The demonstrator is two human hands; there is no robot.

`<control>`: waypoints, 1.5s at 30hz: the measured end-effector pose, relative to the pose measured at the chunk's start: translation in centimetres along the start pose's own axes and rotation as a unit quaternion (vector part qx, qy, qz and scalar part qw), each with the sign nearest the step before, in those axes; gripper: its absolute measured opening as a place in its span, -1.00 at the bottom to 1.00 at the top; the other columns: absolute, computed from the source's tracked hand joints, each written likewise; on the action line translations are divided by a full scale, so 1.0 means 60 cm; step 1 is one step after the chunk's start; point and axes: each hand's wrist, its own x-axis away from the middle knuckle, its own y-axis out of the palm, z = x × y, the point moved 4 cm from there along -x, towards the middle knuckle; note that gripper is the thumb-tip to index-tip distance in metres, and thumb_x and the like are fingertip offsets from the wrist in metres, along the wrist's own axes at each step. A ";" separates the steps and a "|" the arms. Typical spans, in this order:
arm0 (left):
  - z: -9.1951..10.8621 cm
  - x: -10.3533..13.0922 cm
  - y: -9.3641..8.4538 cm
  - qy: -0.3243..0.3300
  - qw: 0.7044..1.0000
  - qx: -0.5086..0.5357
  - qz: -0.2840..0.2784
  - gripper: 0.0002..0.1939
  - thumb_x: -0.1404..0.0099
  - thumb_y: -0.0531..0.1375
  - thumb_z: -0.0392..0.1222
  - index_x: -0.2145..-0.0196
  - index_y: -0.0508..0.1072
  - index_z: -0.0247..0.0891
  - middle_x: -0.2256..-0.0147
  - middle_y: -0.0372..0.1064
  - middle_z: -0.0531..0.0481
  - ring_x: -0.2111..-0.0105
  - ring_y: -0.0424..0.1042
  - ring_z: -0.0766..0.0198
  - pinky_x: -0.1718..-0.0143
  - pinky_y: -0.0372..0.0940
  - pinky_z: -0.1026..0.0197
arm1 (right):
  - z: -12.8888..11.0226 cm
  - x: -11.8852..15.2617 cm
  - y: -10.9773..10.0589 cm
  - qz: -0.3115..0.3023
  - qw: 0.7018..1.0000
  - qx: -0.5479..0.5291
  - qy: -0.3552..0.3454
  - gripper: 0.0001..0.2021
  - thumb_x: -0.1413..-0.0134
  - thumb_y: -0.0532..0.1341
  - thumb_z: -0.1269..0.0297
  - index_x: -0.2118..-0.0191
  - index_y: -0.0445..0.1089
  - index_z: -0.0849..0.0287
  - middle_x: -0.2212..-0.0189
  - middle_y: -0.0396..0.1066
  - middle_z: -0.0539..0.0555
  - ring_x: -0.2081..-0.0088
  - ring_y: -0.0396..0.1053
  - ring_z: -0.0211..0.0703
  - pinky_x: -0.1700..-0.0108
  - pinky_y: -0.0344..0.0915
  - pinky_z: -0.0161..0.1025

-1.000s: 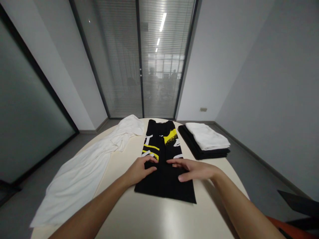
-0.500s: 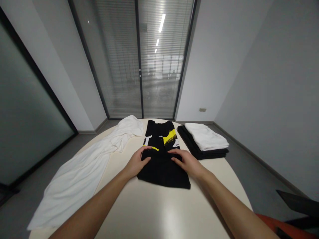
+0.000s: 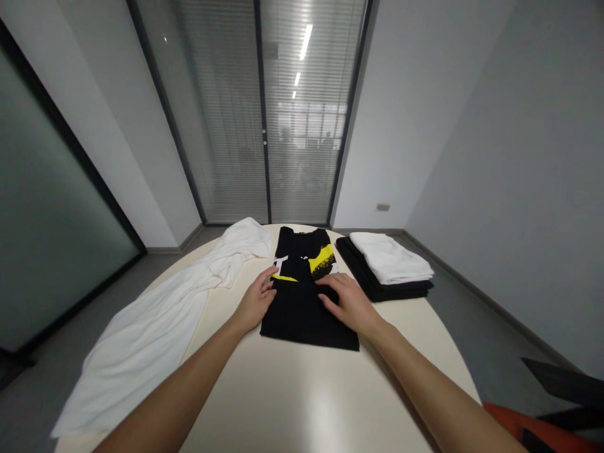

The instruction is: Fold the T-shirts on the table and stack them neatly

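A black T-shirt [image 3: 306, 318] with a yellow and white print lies partly folded in the middle of the table, its neckline at the far end and its lower part turned up over the body. At its left edge is my left hand [image 3: 257, 299], fingers apart and holding nothing. My right hand [image 3: 348, 302] rests on the shirt's right side with its fingertips near the edge of the turned-up layer; the fingers are spread, and the thumb lies apart from them.
Along the table's left side a white garment [image 3: 165, 321] is spread out, slightly rumpled. A folded white garment [image 3: 391, 258] sits on folded black clothes [image 3: 401, 292] at the right. The table [image 3: 283, 402] has a rounded edge. An orange and black chair [image 3: 528, 428] stands lower right.
My left hand has shifted left, off the fold to the shirt's edge. The turned-up layer lies flatter, and its near edge is straighter and a little farther away.
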 end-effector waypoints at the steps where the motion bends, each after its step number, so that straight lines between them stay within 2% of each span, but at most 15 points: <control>1: -0.003 0.001 -0.003 0.010 1.000 -0.014 0.010 -0.45 -0.34 0.14 -0.14 -0.26 0.22 -0.14 -0.39 0.01 -0.17 -0.23 0.32 0.09 -0.23 0.27 -0.01 | -0.020 0.004 -0.003 -0.032 0.999 -0.012 -0.022 -0.73 -0.25 0.23 0.23 -0.03 0.43 0.11 0.04 0.47 0.16 -0.02 0.37 -0.01 -0.09 0.27 -0.04; 4: 0.006 0.008 -0.010 0.034 0.996 -0.069 0.039 -0.57 -0.34 0.15 -0.15 -0.15 0.33 -0.15 -0.39 -0.02 -0.17 -0.25 0.28 0.06 -0.24 0.26 -0.02 | -0.079 0.021 0.001 -0.171 0.981 -0.020 -0.090 -0.66 -0.12 0.35 0.12 0.01 0.46 0.10 0.10 0.47 0.10 0.06 0.40 -0.04 0.01 0.30 -0.15; 7: 0.051 0.025 -0.014 0.106 0.975 -0.181 0.068 -0.70 -0.35 0.13 -0.19 -0.03 0.41 -0.17 -0.26 0.17 -0.18 -0.26 0.23 0.05 -0.27 0.19 -0.06 | -0.109 0.032 0.013 -0.228 0.968 0.042 -0.100 -0.70 -0.11 0.32 0.21 0.03 0.48 0.11 0.15 0.47 0.10 0.11 0.42 -0.04 0.07 0.28 -0.18; 9: 0.091 0.041 -0.006 0.176 0.952 -0.249 0.014 -0.79 -0.34 0.15 -0.21 0.07 0.44 -0.17 -0.12 0.31 -0.16 -0.17 0.29 0.07 -0.25 0.18 -0.03 | -0.112 0.034 0.017 -0.234 0.965 0.075 -0.093 -0.72 -0.11 0.25 0.34 0.03 0.47 0.11 0.19 0.47 0.09 0.15 0.42 -0.07 0.12 0.26 -0.21; 11: 0.118 0.061 0.011 0.223 0.919 -0.306 -0.109 -0.82 -0.27 0.25 -0.18 0.15 0.46 -0.17 0.03 0.40 -0.13 -0.02 0.38 0.07 -0.11 0.27 0.03 | -0.108 0.034 0.016 -0.236 0.964 0.090 -0.086 -0.67 -0.04 0.22 0.42 0.04 0.47 0.10 0.20 0.47 0.07 0.19 0.43 -0.09 0.16 0.25 -0.23; 14: 0.130 0.084 0.030 0.250 0.858 -0.388 -0.226 -0.78 -0.22 0.31 -0.15 0.16 0.47 -0.17 0.15 0.44 -0.07 0.14 0.41 0.10 0.08 0.30 0.09 | -0.096 0.036 0.005 -0.241 0.963 0.102 -0.063 -0.65 0.08 0.22 0.45 0.09 0.45 0.11 0.22 0.48 0.07 0.22 0.43 -0.08 0.21 0.23 -0.24; 18: 0.123 0.089 0.041 0.276 0.815 -0.449 -0.241 -0.89 -0.33 0.20 -0.23 0.20 0.51 -0.19 0.16 0.45 -0.06 0.19 0.40 0.15 0.16 0.27 0.14 | -0.079 0.034 -0.013 -0.236 0.967 0.099 -0.020 -0.81 0.08 0.21 0.41 0.26 0.46 0.14 0.29 0.50 0.07 0.27 0.44 -0.10 0.26 0.20 -0.26; 21: 0.126 0.085 0.042 0.277 0.809 -0.459 -0.242 -0.87 -0.35 0.16 -0.25 0.25 0.53 -0.19 0.26 0.46 -0.05 0.25 0.40 0.19 0.21 0.26 0.17 | -0.069 0.028 -0.023 -0.242 0.969 0.055 0.000 -0.90 0.06 0.22 0.37 0.36 0.47 0.13 0.37 0.52 0.01 0.33 0.42 -0.17 0.31 0.17 -0.30; 26: 0.153 0.100 0.042 0.184 0.847 -0.408 -0.287 -0.85 -0.18 0.23 -0.31 0.32 0.58 -0.14 0.36 0.49 0.04 0.30 0.45 0.24 0.25 0.29 0.25 | -0.064 0.039 -0.015 -0.328 0.941 -0.074 0.049 -0.86 0.14 0.28 0.37 0.36 0.54 0.14 0.48 0.50 -0.08 0.47 0.36 -0.31 0.43 0.15 -0.40; 31: 0.160 0.144 0.064 -0.061 0.840 -0.278 -0.462 -0.84 -0.08 0.33 -0.25 0.34 0.66 -0.08 0.44 0.54 0.14 0.48 0.46 0.35 0.45 0.25 0.36 | -0.090 0.081 0.023 -0.509 0.835 -0.197 0.072 -0.77 0.20 0.42 0.25 0.31 0.60 0.14 0.46 0.51 -0.11 0.44 0.43 -0.30 0.43 0.21 -0.44; 34: 0.162 0.152 0.072 -0.117 0.825 -0.194 -0.518 -0.81 -0.13 0.38 -0.06 0.28 0.68 -0.11 0.42 0.56 0.08 0.48 0.46 0.33 0.48 0.24 0.36 | -0.104 0.094 0.031 -0.568 0.787 -0.229 0.075 -0.72 0.19 0.45 0.10 0.32 0.61 0.13 0.50 0.48 -0.11 0.46 0.43 -0.30 0.41 0.23 -0.42; 37: 0.161 0.125 0.059 -0.068 0.880 -0.179 -0.435 -0.74 -0.28 0.26 -0.02 0.16 0.65 -0.16 0.32 0.56 0.00 0.40 0.46 0.30 0.42 0.25 0.33 | -0.098 0.086 0.017 -0.559 0.778 -0.264 0.113 -0.66 0.16 0.45 -0.01 0.34 0.59 0.16 0.51 0.46 -0.09 0.51 0.40 -0.31 0.42 0.25 -0.40; 40: 0.154 0.093 0.024 -0.011 0.929 -0.265 -0.257 -0.69 -0.31 0.22 -0.10 0.01 0.55 -0.15 0.16 0.53 -0.02 0.29 0.46 0.26 0.29 0.29 0.28 | -0.063 0.064 -0.008 -0.456 0.849 -0.221 0.149 -0.67 0.07 0.41 -0.02 0.37 0.54 0.19 0.53 0.41 -0.07 0.52 0.32 -0.32 0.47 0.17 -0.39; 42: 0.148 0.086 0.005 0.015 0.922 -0.334 -0.196 -0.63 -0.28 0.25 -0.11 -0.04 0.49 -0.12 0.08 0.49 -0.02 0.21 0.45 0.21 0.19 0.29 0.23 | -0.034 0.051 -0.024 -0.372 0.901 -0.162 0.154 -0.71 0.03 0.40 0.04 0.32 0.52 0.19 0.49 0.41 -0.05 0.49 0.30 -0.31 0.46 0.14 -0.37; 45: 0.131 0.086 -0.007 -0.004 0.894 -0.390 -0.218 -0.64 -0.22 0.30 -0.05 0.02 0.50 -0.11 0.15 0.48 0.01 0.20 0.45 0.16 0.21 0.25 0.21 | 0.000 0.046 -0.033 -0.329 0.925 -0.108 0.156 -0.68 0.03 0.40 0.06 0.22 0.51 0.17 0.42 0.44 -0.02 0.44 0.31 -0.27 0.43 0.13 -0.35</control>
